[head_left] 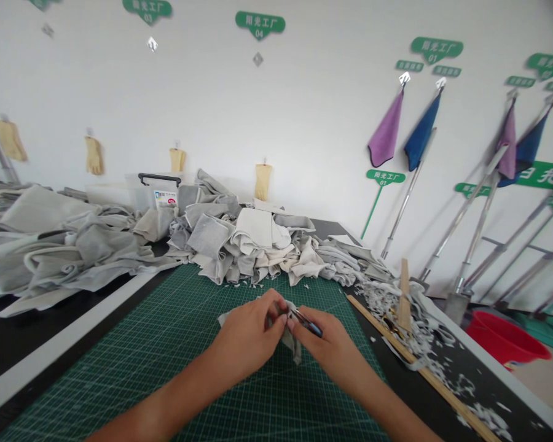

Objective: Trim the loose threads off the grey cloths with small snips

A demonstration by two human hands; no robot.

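Note:
Above the green cutting mat, my left hand pinches a piece of grey cloth. Part of that cloth dangles below the fingers, and another corner shows behind the hand. My right hand is closed around a small scissors-like metal tool with a blue and black handle. Its metal end meets the cloth beside the left fingertips. The fingers hide much of the tool, so whether its blades are apart cannot be seen.
A heap of grey and white cloth pieces covers the mat's far end. More grey cloths lie left. On the right are a long wooden strip, a shorter one and cloth scraps. A red bucket stands beyond.

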